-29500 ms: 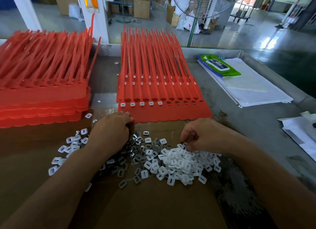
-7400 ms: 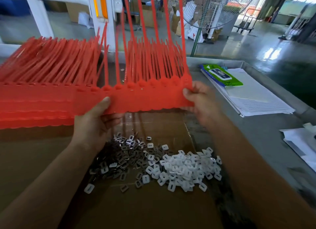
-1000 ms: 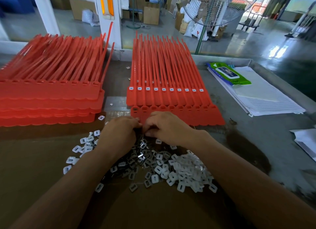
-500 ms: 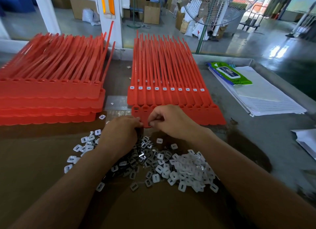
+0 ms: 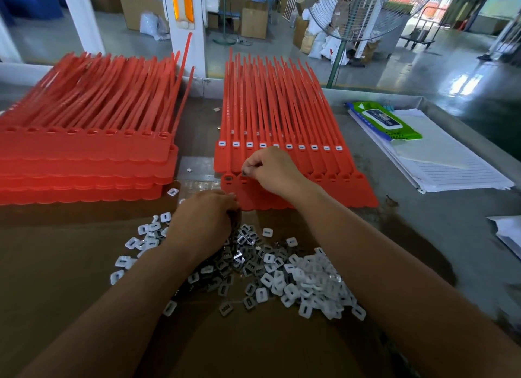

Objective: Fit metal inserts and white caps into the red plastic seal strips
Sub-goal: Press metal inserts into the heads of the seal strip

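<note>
Head view: two bare forearms reach fwd over a brown cardboard sheet (image 5: pixel 56 265) on a grey metal table (image 5: pixel 423 222).

The right hand (image 5: pixel 270 171) is curled, thumb and forefinger pinching a small dark metal insert (image 5: pixel 244 173). It sits just above the 2nd socket from the left on the near red strip sheet (image 5: pixel 324 191). The 1st socket, just left of it, looks dark inside.

The left hand (image 5: pixel 205 217) is knuckles-up w/ fingers curled down and tips at the near edge of that sheet. Can't tell if it holds anything; the fingertips are hidden.

That near sheet lies on top of, and a bit nearer than, the rest of the middle stack of red strips (image 5: pixel 282 104), tails pointing away. The sheet under it shows a row of fitted white caps (image 5: pixel 301 147) across its heads; the right hand covers part of the row.

A 2nd, taller stack of red strips (image 5: pixel 84 152) lies to the left, apart from the middle one, its sockets w/o white caps.

On the cardboard near the hands:
- loose metal inserts (image 5: pixel 242 253), a dark shiny heap under and just right of the left wrist
- loose white caps (image 5: pixel 315 281), a heap to the right of the inserts and mixing w/ them at the edge; a few more are scattered left of the left arm

At far right, a green wipes pack (image 5: pixel 383 121) rests on a pile of lined paper (image 5: pixel 451 163). In the bkgd a floor fan (image 5: pixel 358 11) stands beyond the table.
</note>
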`<control>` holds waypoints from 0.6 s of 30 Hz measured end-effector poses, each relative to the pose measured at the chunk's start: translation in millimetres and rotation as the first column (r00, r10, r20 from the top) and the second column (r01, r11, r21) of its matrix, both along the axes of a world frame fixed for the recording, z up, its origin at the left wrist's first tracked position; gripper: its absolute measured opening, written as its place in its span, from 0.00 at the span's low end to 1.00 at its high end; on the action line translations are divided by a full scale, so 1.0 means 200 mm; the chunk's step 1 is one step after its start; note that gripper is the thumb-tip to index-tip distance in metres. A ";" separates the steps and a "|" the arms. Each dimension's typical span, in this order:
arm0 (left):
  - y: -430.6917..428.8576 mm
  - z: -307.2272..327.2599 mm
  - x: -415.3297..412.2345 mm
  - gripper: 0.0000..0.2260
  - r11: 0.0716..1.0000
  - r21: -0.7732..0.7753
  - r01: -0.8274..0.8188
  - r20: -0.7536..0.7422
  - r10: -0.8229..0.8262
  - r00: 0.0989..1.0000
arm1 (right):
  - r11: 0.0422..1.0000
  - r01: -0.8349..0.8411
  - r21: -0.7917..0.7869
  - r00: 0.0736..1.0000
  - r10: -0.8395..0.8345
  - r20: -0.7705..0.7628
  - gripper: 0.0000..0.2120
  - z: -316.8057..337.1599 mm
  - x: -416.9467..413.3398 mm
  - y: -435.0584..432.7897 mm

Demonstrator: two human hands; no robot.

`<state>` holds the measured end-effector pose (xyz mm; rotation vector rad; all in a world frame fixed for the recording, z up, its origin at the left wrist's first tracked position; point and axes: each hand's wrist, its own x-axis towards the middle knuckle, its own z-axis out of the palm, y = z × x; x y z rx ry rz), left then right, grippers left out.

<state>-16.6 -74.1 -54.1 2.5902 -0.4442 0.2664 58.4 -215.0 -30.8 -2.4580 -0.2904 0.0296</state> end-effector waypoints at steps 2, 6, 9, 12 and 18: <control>0.00 0.00 0.00 0.15 1.000 0.000 0.004 0.001 -0.004 1.000 | 1.000 -0.001 -0.019 1.000 0.001 -0.020 0.09 -0.01 0.01 0.01; 0.00 0.00 -0.01 0.15 1.000 0.001 0.009 -0.007 -0.009 1.000 | 0.997 -0.015 -0.075 0.999 0.012 -0.031 0.09 -0.02 0.01 0.01; 0.00 0.00 -0.01 0.15 1.000 0.005 0.004 -0.012 -0.004 1.000 | 0.995 -0.017 -0.103 1.000 0.015 -0.014 0.08 -0.03 0.01 0.01; 0.00 0.01 -0.01 0.15 1.000 -0.002 -0.002 -0.015 0.002 1.000 | 0.993 -0.018 -0.115 1.000 0.018 0.002 0.07 -0.04 0.01 0.01; 0.00 0.01 -0.02 0.15 1.000 -0.002 -0.006 -0.013 0.006 1.000 | 0.999 0.033 0.019 0.998 -0.034 0.061 0.03 -0.07 0.00 0.00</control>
